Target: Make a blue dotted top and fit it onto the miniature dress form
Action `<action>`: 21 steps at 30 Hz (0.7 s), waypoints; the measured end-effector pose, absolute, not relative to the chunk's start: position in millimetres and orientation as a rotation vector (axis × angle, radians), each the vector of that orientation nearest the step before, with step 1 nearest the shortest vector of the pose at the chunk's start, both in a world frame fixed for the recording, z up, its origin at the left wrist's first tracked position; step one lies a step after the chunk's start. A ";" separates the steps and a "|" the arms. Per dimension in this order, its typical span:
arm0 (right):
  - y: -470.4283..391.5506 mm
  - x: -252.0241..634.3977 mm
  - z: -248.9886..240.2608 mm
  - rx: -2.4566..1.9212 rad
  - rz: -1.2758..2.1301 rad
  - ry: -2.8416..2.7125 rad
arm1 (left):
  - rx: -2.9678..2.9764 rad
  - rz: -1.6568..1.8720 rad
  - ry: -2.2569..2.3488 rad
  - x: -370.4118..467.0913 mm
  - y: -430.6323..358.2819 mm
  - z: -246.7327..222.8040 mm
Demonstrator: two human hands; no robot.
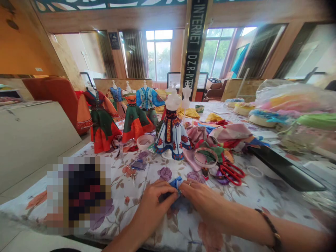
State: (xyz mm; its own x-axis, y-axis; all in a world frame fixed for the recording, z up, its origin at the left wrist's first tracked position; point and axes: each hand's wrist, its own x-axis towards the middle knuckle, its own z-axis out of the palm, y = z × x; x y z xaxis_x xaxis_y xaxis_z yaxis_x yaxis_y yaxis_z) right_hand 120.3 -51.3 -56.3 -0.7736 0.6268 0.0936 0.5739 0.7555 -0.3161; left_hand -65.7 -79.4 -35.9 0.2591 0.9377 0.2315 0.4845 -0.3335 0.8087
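Between my two hands is a small piece of blue fabric (175,182), partly covered by the fingers. My left hand (155,200) pinches its left side between thumb and fingers. From the right, my right hand (197,196), with a ring on one finger, grips the same cloth. The fingertips nearly meet. Just beyond stands a small white dress form (173,101) wearing a white skirt (168,138) with red flowers and a dark waistband. Red-handled scissors (232,173) lie to the right of my hands, near a roll of clear tape (205,157).
Several dressed miniature forms, one in a red and green dress (101,119), stand at the back left. Fabric scraps (228,134) are heaped behind the tape. A black phone-like slab (286,168) lies at right, near a plastic bag (296,98). Beads (130,171) lie on the flowered tablecloth (118,213).
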 end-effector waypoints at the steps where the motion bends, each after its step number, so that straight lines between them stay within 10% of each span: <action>1: -51.5 121.0 -56.2 -0.958 0.411 -2.756 | 1.924 0.964 1.287 -65.6 -79.2 -35.8; 21: -51.7 123.3 -60.3 -0.960 0.396 -2.710 | 1.951 0.860 1.372 -64.1 -80.3 -31.0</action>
